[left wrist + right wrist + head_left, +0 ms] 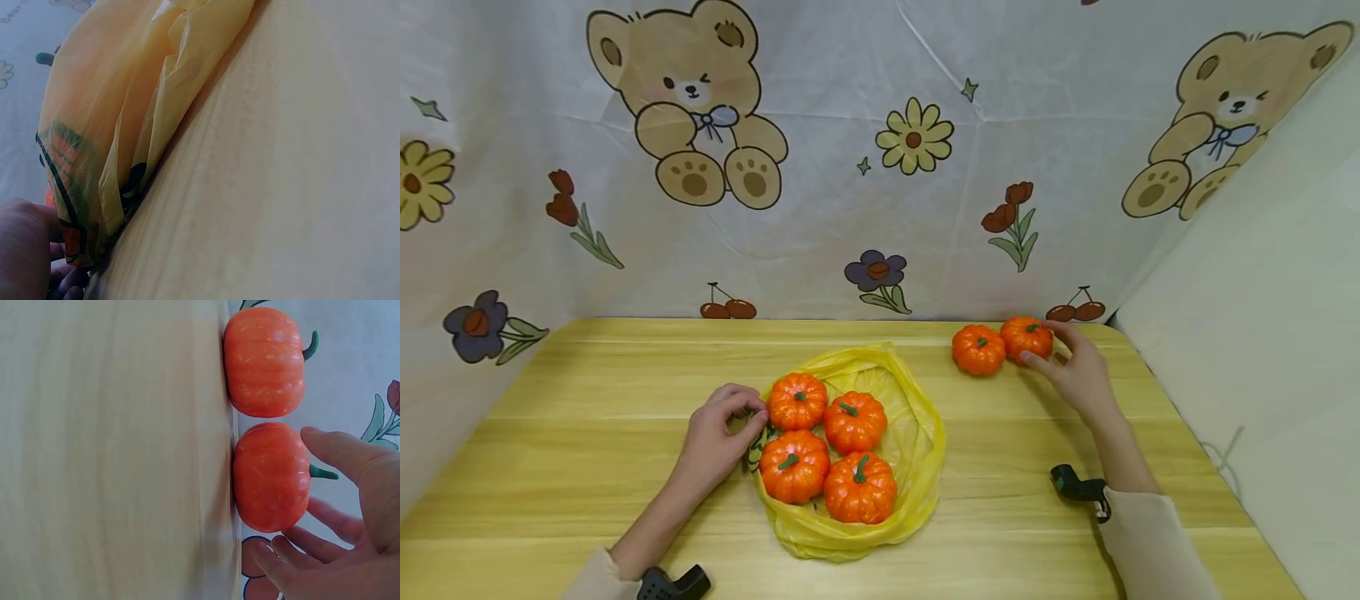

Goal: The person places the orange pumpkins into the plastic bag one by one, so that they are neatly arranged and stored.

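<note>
My left grip (718,433) pinches the rim of the yellow bag (917,442); four pumpkins (827,454) sit inside, just right of it. My right grip (1075,371) is released, fingers cupping the far pumpkin (1026,337), its twin (978,349) touching it on the worktop (587,400).

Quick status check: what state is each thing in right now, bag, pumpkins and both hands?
Bag: open, flat on table, holding four pumpkins.
Two loose pumpkins: upright, side by side at table's back edge.
Left hand: pinching bag rim.
Right hand: fingers spread around right loose pumpkin.
</note>
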`<state>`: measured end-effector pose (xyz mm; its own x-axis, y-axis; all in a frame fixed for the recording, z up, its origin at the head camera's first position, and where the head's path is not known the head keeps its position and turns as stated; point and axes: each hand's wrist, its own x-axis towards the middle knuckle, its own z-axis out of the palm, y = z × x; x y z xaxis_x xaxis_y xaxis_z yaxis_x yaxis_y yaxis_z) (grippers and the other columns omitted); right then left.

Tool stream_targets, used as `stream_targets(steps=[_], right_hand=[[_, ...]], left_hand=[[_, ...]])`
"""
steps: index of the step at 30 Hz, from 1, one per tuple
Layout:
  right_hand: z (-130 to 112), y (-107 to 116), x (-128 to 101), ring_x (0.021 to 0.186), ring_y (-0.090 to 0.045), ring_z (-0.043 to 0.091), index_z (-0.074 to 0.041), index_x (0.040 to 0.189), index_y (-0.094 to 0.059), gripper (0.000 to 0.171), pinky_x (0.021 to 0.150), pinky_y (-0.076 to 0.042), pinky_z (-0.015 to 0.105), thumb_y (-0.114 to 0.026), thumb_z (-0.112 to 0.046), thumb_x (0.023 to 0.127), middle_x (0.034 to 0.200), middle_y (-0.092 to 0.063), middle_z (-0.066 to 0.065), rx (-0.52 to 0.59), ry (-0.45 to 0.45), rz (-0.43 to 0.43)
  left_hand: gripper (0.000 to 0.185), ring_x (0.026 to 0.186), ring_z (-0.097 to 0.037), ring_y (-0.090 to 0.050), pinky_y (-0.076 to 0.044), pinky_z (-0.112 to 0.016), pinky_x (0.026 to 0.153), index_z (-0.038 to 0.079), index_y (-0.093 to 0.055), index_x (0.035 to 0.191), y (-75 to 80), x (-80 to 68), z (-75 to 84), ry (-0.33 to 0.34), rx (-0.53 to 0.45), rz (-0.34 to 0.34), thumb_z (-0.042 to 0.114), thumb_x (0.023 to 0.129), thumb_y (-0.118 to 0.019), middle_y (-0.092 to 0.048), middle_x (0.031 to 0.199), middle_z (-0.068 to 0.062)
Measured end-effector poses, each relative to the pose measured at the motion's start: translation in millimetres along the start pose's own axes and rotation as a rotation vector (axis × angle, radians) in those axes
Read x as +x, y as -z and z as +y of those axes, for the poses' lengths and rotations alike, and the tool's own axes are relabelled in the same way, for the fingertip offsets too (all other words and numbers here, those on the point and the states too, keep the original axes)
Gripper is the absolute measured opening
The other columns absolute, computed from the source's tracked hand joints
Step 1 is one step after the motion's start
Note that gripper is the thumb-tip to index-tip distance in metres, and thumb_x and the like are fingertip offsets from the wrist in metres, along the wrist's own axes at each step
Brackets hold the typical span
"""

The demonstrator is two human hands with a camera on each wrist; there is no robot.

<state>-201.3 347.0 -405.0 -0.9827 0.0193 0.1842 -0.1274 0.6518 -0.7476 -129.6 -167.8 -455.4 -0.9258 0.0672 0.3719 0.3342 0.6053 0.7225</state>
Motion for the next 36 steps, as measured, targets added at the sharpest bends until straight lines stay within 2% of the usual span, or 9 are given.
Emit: stream_targets(steps=[7,17,22,29,36], right_hand=[[-2.8,-7.8,-2.0,0.148,-0.042,0.045,0.005,0.147,-0.048,0.068,0.111,-0.045,0.060,-0.082,-0.025,0.095,0.155,-0.049,0.027,-0.002,-0.006,0.064],[-3.4,-13.1,-1.3,0.140,-0.052,0.045,0.006,0.141,-0.049,0.062,0.108,-0.048,0.055,-0.082,-0.014,0.093,0.145,-0.056,0.027,-0.001,-0.018,0.100],[-4.5,-12.8,-1.5,0.135,-0.056,0.046,0.005,0.144,-0.050,0.062,0.104,-0.050,0.052,-0.080,-0.013,0.093,0.146,-0.056,0.027,-0.025,-0.002,0.088],[-6.6,-12.2,-1.5,0.129,-0.056,0.045,0.001,0.152,-0.049,0.066,0.102,-0.053,0.060,-0.074,-0.011,0.092,0.140,-0.056,0.030,-0.061,0.010,0.054],[-4.7,-13.7,-1.6,0.140,-0.048,0.051,0.003,0.153,-0.044,0.074,0.111,-0.045,0.062,-0.081,-0.018,0.093,0.153,-0.048,0.033,-0.058,0.023,-0.028]], left_hand=[[0.006,0.104,-0.018,-0.062,-0.046,-0.017,0.086,0.011,-0.077,0.092,0.7,0.3,-2.2,-0.001,0.002,-0.002,0.006,0.095,-0.077,-0.071,0.108,-0.003],[0.010,0.102,-0.016,-0.061,-0.047,-0.018,0.085,0.014,-0.077,0.091,-0.1,0.5,-3.4,0.004,-0.008,-0.004,0.005,0.094,-0.077,-0.070,0.107,-0.001],[0.009,0.102,-0.016,-0.061,-0.047,-0.018,0.085,0.015,-0.077,0.091,-0.1,0.3,-3.9,0.005,-0.013,-0.003,0.006,0.095,-0.077,-0.070,0.108,-0.001],[0.011,0.102,-0.015,-0.061,-0.048,-0.019,0.084,0.017,-0.076,0.091,0.3,0.2,-4.9,0.009,-0.003,0.001,0.006,0.095,-0.077,-0.070,0.109,0.000],[0.012,0.101,-0.015,-0.061,-0.047,-0.019,0.084,0.017,-0.076,0.091,-0.5,0.6,-4.8,0.003,-0.008,0.000,0.006,0.094,-0.078,-0.070,0.108,0.000]])
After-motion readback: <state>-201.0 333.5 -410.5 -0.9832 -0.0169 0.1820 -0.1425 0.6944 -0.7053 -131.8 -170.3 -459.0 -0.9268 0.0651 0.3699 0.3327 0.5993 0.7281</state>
